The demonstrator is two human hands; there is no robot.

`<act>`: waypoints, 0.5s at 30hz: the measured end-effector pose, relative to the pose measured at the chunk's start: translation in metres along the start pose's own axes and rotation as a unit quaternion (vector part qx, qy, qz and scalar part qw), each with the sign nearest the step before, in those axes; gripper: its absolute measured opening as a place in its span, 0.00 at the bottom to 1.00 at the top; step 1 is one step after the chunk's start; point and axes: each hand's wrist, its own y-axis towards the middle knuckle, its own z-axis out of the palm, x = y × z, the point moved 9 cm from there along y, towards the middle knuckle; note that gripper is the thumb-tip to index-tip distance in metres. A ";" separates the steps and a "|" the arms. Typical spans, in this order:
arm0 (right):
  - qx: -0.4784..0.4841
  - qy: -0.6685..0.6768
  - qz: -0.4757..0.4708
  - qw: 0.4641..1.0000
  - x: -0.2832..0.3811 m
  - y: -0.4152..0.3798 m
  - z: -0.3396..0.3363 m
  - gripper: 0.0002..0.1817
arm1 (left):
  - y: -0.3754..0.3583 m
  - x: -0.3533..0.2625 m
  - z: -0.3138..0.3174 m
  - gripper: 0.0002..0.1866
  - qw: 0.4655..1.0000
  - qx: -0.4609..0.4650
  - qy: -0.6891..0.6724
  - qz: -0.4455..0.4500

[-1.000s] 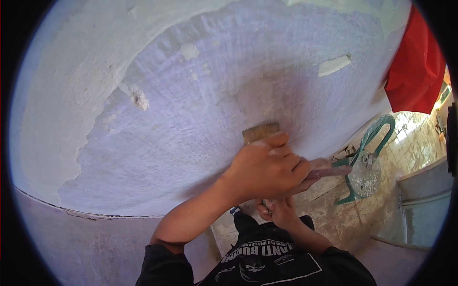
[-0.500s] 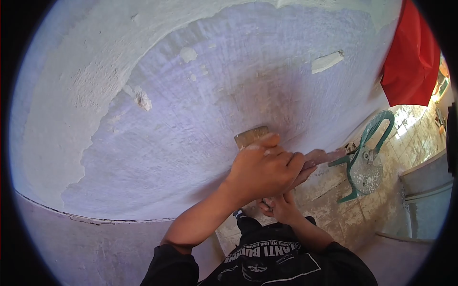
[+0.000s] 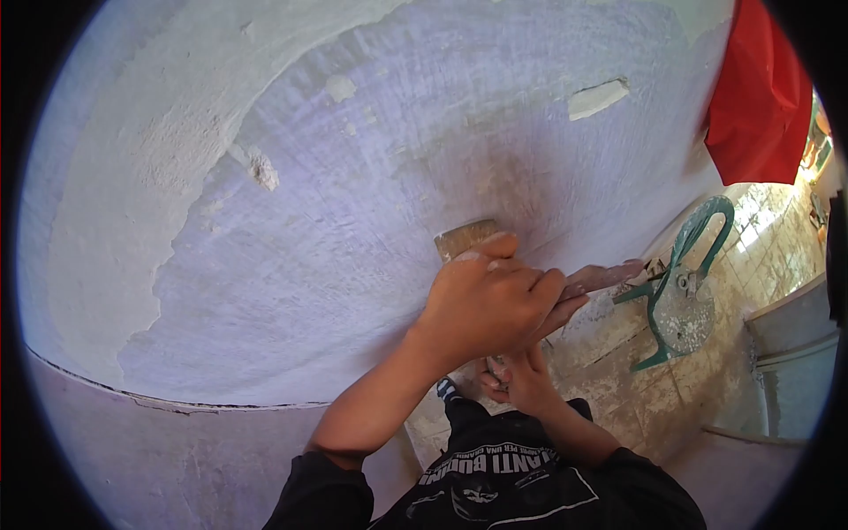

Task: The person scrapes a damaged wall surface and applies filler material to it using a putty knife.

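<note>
My left hand [image 3: 490,305] is closed around a tool that looks like a scraper, its broad brownish blade [image 3: 464,238] against the pale purple wall [image 3: 353,203]. A stained, pinkish handle [image 3: 605,276] sticks out to the right past my fingers. Lower down, in front of my body, my right hand [image 3: 526,384] has its fingers curled around something small and greyish, mostly hidden. Purple paint on the wall meets a rough white patch [image 3: 132,168] at the left.
Red cloth [image 3: 760,106] hangs at the upper right. A green curved frame with a round, plaster-spattered plate [image 3: 687,318] stands on the dirty tiled floor [image 3: 618,389]. A chipped hollow [image 3: 599,99] marks the upper wall, and a crack [image 3: 168,404] runs low on the left.
The view has shifted slightly. Both hands keep their grips, and the blade stays at nearly the same place by the wall.
</note>
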 end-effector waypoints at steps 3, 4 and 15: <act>0.048 0.004 0.004 0.999 0.004 0.000 0.005 0.19 | 0.002 -0.001 -0.008 0.15 0.999 -0.025 -0.019 0.013; 0.047 0.005 0.001 0.999 0.003 -0.002 0.007 0.19 | -0.002 -0.002 -0.006 0.15 0.999 -0.024 -0.020 0.017; 0.040 -0.021 -0.021 0.999 0.010 0.003 0.011 0.20 | -0.002 0.001 -0.003 0.12 1.000 0.011 0.001 0.010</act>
